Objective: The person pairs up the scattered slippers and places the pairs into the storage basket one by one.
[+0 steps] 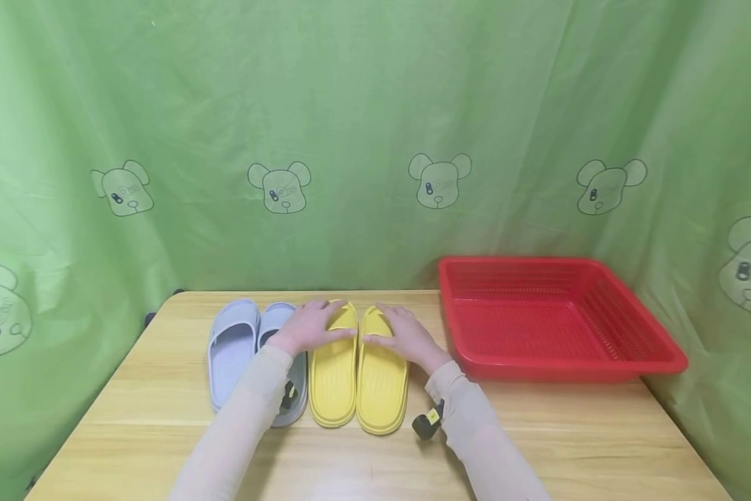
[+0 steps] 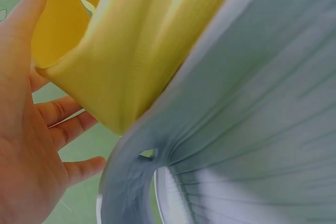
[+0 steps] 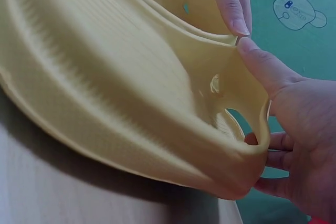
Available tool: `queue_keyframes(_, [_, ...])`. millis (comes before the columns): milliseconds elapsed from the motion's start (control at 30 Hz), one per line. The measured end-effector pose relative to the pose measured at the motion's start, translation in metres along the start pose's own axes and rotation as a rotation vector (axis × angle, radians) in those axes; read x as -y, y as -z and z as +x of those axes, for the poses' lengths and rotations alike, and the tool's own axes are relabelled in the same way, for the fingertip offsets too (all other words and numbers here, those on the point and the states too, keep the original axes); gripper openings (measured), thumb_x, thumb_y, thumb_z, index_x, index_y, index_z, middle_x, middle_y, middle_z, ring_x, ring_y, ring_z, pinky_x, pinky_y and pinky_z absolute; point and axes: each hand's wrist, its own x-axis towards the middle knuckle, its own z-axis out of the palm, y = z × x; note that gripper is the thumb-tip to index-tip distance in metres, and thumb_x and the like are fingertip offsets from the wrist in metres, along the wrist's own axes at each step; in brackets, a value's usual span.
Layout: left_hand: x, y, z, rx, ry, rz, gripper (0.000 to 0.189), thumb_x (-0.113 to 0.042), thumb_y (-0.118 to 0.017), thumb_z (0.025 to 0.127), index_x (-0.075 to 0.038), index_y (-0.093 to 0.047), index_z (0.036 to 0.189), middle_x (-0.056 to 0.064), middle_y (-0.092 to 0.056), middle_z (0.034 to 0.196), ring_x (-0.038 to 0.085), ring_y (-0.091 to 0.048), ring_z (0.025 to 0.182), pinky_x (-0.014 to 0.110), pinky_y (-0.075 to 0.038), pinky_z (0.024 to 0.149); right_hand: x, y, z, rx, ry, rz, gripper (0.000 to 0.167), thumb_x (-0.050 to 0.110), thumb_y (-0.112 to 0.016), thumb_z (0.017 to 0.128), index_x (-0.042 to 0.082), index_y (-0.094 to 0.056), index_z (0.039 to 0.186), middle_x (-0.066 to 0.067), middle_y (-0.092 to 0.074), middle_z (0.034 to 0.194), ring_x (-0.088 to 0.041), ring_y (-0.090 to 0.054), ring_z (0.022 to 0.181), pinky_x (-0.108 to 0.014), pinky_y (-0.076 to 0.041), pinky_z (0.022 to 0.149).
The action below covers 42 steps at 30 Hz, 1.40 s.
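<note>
Two yellow slippers lie side by side, a left one (image 1: 333, 383) and a right one (image 1: 381, 393), toes pointing away. My left hand (image 1: 312, 327) holds the left yellow slipper across its strap, thumb at the inner edge. Across the other strap, my right hand (image 1: 408, 337) grips the right yellow slipper, its fingers round the outer side in the right wrist view. Both thumb tips almost meet between the pair. A grey-blue slipper (image 2: 252, 103) sits close beside the left yellow one, partly hidden by my left forearm; its lighter-looking mate (image 1: 232, 358) is further left.
A red plastic basket (image 1: 566, 372) with slatted walls stands at the right of the wooden table (image 1: 362, 463). Green curtain (image 1: 362, 90) with bear-head prints hangs behind and on both sides. A small black device (image 1: 427, 424) is strapped at my right wrist.
</note>
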Motion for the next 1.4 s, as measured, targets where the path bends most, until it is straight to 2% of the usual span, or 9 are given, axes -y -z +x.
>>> queue_keyframes(233, [-0.002, 0.008, -0.004, -0.039, -0.014, -0.025, 0.084, -0.07, -0.056, 0.085, -0.018, -0.04, 0.149, 0.017, -0.048, 0.146, 0.036, -0.044, 0.136, 0.058, -0.03, 0.115, 0.009, 0.008, -0.003, -0.014, 0.025, -0.03, 0.087, 0.056, -0.069, 0.082, 0.011, -0.038, 0.15, -0.022, -0.046, 0.147, -0.04, -0.041, 0.137, -0.056, -0.035, 0.113])
queue_keyframes(433, [0.0, 0.01, -0.004, -0.078, -0.026, -0.007, 0.089, -0.074, -0.055, 0.082, -0.02, -0.038, 0.15, 0.015, -0.048, 0.146, 0.034, -0.045, 0.135, 0.056, -0.031, 0.115, 0.013, 0.016, -0.003, -0.02, 0.032, -0.062, 0.087, 0.057, -0.07, 0.081, 0.014, -0.038, 0.15, -0.018, -0.045, 0.149, -0.039, -0.04, 0.139, -0.057, -0.035, 0.112])
queue_keyframes(800, [0.0, 0.02, -0.009, -0.163, -0.053, 0.026, 0.09, -0.071, -0.06, 0.079, -0.02, -0.038, 0.15, 0.014, -0.057, 0.135, 0.034, -0.054, 0.122, 0.052, -0.039, 0.109, 0.018, 0.027, -0.007, -0.039, 0.036, -0.085, 0.087, 0.057, -0.073, 0.079, 0.016, -0.041, 0.148, -0.016, -0.046, 0.149, -0.038, -0.041, 0.139, -0.057, -0.038, 0.111])
queue_keyframes(1100, [-0.001, 0.028, -0.018, -0.231, -0.034, 0.006, 0.091, -0.068, -0.065, 0.078, -0.017, -0.039, 0.149, 0.012, -0.056, 0.137, 0.032, -0.052, 0.124, 0.051, -0.037, 0.111, 0.025, 0.038, -0.013, -0.066, 0.063, -0.1, 0.088, 0.056, -0.075, 0.077, 0.013, -0.042, 0.147, -0.018, -0.046, 0.148, -0.039, -0.042, 0.137, -0.058, -0.039, 0.11])
queue_keyframes(1400, [0.001, 0.03, -0.025, -0.323, -0.02, -0.028, 0.091, -0.065, -0.069, 0.075, -0.017, -0.042, 0.148, 0.011, -0.058, 0.136, 0.033, -0.054, 0.121, 0.048, -0.04, 0.108, 0.03, 0.045, -0.02, -0.084, 0.067, -0.076, 0.087, 0.054, -0.076, 0.077, 0.011, -0.044, 0.146, -0.019, -0.047, 0.147, -0.04, -0.043, 0.136, -0.056, -0.039, 0.11])
